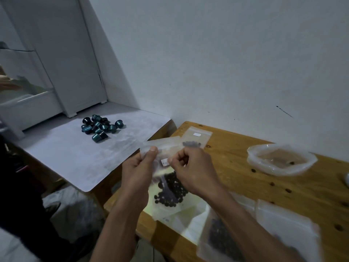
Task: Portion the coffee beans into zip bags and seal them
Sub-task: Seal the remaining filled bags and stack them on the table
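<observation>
I hold a clear zip bag [166,203] upright above the wooden table [264,186]; dark coffee beans [171,191] sit in its lower part. My left hand [140,171] pinches the bag's top edge at the left, and my right hand [192,167] pinches the same edge at the right. Another zip bag with a few beans [194,140] lies flat at the table's far edge. A further bag with beans [219,237] lies at the near side, partly under my right forearm. A large open plastic bag [281,159] at the right holds only a few beans.
A pile of several teal coffee capsules [102,127] rests on the white-topped side table [75,154] to the left. Empty zip bags [283,224] lie at the near right. Loose beans [288,190] dot the wood. A white wall stands behind.
</observation>
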The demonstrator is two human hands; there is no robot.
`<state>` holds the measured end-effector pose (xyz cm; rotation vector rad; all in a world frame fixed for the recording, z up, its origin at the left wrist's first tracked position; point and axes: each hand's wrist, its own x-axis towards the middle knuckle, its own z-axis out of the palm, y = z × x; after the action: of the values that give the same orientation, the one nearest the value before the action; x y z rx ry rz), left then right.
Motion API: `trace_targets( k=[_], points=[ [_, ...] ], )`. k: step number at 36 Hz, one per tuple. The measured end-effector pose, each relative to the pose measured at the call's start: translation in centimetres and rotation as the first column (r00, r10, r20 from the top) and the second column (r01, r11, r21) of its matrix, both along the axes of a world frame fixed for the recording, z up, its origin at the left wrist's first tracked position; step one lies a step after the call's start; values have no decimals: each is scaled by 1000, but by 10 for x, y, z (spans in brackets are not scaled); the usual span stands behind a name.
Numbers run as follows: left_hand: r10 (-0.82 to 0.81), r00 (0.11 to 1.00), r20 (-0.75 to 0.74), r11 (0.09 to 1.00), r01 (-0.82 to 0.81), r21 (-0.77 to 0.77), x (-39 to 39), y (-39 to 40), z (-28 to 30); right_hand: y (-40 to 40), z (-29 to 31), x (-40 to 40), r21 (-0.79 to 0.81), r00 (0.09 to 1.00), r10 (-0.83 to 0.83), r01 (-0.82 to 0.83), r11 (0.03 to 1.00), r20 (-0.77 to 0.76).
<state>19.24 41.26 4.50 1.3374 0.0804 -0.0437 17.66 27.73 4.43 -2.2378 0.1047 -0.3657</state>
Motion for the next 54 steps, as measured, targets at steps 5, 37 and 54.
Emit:
trace_targets(
  k=[5, 37, 54],
  points=[
    [-55, 998, 13, 998, 55, -9, 0, -2, -2, 2, -1, -1, -14, 998, -67, 67, 998, -3],
    [-296, 955, 35, 880, 258, 400, 100, -95, -19, -101, -25, 55, 560, 906, -340, 423, 713, -252],
    [-378, 921, 95, 602, 166, 781, 137, -188, -59, -171, -57, 95, -93, 760, -579, 581, 809, -295]
  ],
)
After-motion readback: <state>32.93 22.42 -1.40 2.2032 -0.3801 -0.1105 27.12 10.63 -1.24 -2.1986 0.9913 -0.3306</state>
